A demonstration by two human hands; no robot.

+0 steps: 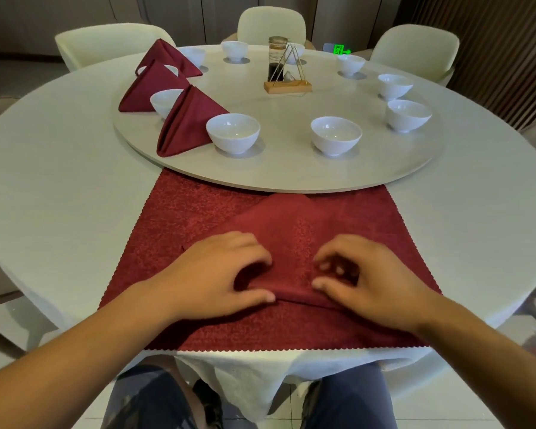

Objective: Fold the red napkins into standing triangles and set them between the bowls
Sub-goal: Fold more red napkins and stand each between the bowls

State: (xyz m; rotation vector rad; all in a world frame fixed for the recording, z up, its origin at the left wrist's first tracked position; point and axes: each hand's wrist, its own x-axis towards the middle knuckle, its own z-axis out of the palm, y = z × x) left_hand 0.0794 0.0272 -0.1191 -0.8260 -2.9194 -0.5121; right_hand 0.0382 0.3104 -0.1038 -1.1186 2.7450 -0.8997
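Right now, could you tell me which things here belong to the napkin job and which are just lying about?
Job: napkin being folded, under left hand and right hand; three standing napkins; bowls; turntable.

Lying about: bottle, wire stand, chairs, exit sign.

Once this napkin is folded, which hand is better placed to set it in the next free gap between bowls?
Probably the right hand. The standing napkins fill the left gaps; the next free gap, between the two nearest bowls, lies right of the left hand.
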